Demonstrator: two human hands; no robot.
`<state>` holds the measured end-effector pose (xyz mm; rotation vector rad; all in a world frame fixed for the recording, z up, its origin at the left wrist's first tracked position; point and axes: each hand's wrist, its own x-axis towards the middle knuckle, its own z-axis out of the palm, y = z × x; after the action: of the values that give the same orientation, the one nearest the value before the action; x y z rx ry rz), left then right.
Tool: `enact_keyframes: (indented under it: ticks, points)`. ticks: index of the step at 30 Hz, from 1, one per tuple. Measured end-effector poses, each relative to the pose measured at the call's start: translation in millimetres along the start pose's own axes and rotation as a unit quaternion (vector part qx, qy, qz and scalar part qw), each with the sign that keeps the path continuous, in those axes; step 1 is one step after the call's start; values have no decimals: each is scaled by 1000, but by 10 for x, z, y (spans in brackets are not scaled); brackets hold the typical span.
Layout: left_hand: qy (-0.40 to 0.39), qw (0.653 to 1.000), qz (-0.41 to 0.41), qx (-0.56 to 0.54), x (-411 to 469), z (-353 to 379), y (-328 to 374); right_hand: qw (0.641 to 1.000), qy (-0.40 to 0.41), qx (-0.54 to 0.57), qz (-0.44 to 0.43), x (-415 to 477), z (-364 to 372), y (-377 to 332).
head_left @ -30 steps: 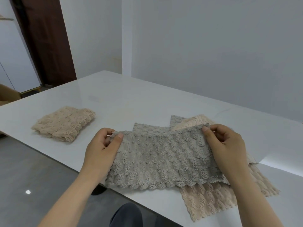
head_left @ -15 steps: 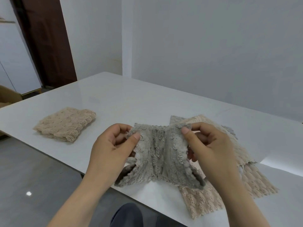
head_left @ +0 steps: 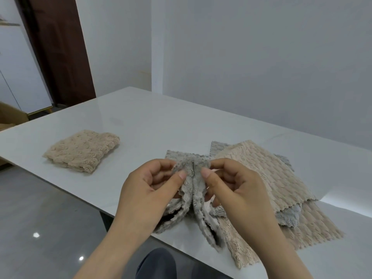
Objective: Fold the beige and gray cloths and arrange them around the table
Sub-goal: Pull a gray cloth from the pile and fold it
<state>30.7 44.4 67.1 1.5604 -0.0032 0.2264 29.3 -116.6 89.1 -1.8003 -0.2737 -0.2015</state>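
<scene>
Both hands are on the gray cloth (head_left: pixel 193 190) at the near edge of the desk (head_left: pixel 161 125). The left hand (head_left: pixel 149 190) and right hand (head_left: pixel 237 190) each pinch an upper corner, fingers (head_left: pixel 178 178) curled tight, thumbs almost meeting. The cloth hangs doubled, its long axis running from the pinch down toward the person. A folded beige cloth (head_left: pixel 82 150) lies well left; a loose pile (head_left: pixel 261 170) sits just right.

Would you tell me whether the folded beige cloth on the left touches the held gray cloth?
Apart: the head view shows bare table between the folded beige cloth and the gray cloth.
</scene>
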Motion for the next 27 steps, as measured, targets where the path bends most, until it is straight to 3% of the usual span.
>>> enact_keyframes:
  ticks: [4, 12, 27]
  points:
    - [8, 1000, -12, -14, -25, -10, -6, 999, -29, 30, -7, -8, -2, 1]
    - [1, 1000, 10, -13, -64, -24, 23, 995, -94, -34, -27, 65, -18, 29]
    - [24, 997, 67, 33, -102, -33, 63, 991, -77, -97, -43, 177, -30, -40]
